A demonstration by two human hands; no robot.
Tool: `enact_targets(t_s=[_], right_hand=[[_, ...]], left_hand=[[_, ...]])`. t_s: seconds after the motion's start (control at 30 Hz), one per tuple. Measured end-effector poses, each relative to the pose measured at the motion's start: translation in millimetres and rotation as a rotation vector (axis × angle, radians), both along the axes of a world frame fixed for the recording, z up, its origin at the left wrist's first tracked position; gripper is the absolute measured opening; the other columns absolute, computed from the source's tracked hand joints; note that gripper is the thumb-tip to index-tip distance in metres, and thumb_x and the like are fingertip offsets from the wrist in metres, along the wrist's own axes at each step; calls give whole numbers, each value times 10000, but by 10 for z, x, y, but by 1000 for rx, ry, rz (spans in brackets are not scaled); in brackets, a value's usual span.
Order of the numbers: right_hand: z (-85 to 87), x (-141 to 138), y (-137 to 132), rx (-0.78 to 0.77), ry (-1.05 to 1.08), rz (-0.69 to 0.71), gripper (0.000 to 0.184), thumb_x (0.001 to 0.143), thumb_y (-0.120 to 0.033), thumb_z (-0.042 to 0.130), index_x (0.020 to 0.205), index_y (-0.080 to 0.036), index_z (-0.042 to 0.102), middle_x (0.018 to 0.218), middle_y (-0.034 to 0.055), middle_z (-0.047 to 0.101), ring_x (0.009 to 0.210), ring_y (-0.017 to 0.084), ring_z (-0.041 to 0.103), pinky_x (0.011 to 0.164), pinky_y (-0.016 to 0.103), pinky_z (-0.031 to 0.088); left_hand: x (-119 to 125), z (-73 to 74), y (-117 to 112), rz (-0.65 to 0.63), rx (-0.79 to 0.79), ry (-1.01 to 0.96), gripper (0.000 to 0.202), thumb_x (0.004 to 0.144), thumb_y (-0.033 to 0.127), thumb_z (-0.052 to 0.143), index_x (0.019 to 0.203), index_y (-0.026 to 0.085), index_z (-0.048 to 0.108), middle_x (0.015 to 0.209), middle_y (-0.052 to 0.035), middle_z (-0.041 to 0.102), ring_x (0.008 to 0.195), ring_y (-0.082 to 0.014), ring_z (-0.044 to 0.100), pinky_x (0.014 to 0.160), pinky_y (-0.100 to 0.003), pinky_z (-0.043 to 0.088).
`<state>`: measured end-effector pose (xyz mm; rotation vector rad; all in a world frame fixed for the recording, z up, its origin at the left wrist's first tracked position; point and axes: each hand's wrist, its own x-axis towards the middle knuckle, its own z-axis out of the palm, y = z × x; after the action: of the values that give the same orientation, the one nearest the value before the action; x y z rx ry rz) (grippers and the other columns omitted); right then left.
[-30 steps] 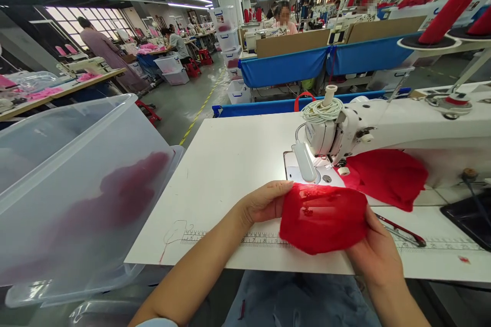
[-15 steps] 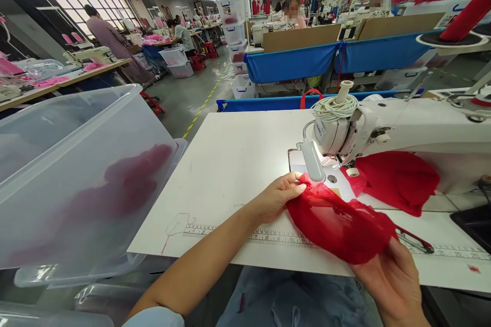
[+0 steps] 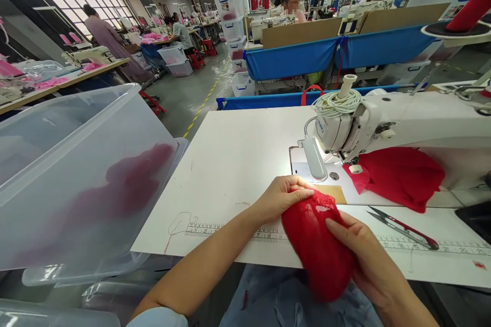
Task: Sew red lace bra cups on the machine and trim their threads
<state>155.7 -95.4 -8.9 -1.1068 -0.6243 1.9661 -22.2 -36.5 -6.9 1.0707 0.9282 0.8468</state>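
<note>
A piece of sheer red fabric (image 3: 318,245) with a lacy edge hangs between my two hands, over the front edge of the white table (image 3: 233,163). My left hand (image 3: 287,196) pinches its upper left corner between thumb and fingers. On the right side of the cloth, my right hand (image 3: 358,245) is closed with the thumb on top. Just beyond them stands a white sewing machine (image 3: 414,117), its grey lamp (image 3: 315,158) lit. More red fabric (image 3: 399,173) lies under the machine's arm. Thread snips (image 3: 406,230) rest on the table to the right of my right hand.
A large translucent bin (image 3: 76,179) with reddish cloth inside stands left of the table. A printed ruler (image 3: 230,230) runs along the front edge. Red thread on a cone (image 3: 470,7) stands at upper right. Other people work at machines farther back.
My right hand has moved left and up, toward my left hand. The stretched fabric now hangs down in a fold, and the snips are uncovered.
</note>
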Motion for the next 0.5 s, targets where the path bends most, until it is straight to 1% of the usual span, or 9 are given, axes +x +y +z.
enact_targets(t_s=[0.07,0.13,0.17,0.2,0.27,0.37,0.43,0.5], right_hand=[[1,17,60,0,-18,-67,472,667,-362,863,1106,-228,753,866,74,788,745,247,740,733,367,589],[-29,38,127,47,-13,-123,448,681,-357,856,1101,-243,755,905,70,790,806,250,744,808,386,586],[-45,43,161,67,-8,-131,445,687,-362,852,1106,-249,752,939,72,789,851,255,742,843,395,579],[-60,44,192,79,2,-122,451,688,-368,852,1111,-250,750,968,76,786,893,263,738,871,407,571],[-77,32,242,89,13,-105,474,681,-379,857,1123,-250,743,1000,78,782,949,276,728,905,421,558],[-82,-1,279,107,5,-118,498,661,-383,868,1124,-252,738,1032,69,776,1004,280,710,920,413,551],[-86,-16,286,126,-8,-135,505,664,-390,865,1132,-259,731,1063,62,768,1037,276,696,919,396,552],[-97,-19,291,128,-2,-135,509,671,-407,858,1140,-260,725,1072,60,763,1046,273,689,913,384,553]], left_hand=[[-7,-19,12,21,30,3,427,716,556,755,724,144,643,698,-5,609,654,-120,514,629,-245,380],[-15,-37,20,29,62,4,488,753,608,696,646,148,572,637,23,522,604,-96,432,591,-238,334],[-18,-43,21,20,66,5,496,769,613,677,639,150,555,631,28,498,600,-94,412,583,-238,321],[-19,-46,19,3,68,11,483,775,599,678,646,149,557,643,26,496,608,-97,414,584,-240,321],[-17,-48,14,-28,75,37,398,770,521,713,700,144,606,716,9,543,662,-114,465,613,-243,350],[-3,-47,13,-8,99,67,258,760,397,734,778,147,674,801,-8,601,750,-136,527,679,-245,388],[8,-49,20,7,101,43,215,775,366,713,814,154,698,804,-7,622,766,-137,538,711,-245,395],[15,-51,29,-6,90,12,204,784,355,703,846,160,711,807,-7,637,762,-135,541,721,-245,398]])
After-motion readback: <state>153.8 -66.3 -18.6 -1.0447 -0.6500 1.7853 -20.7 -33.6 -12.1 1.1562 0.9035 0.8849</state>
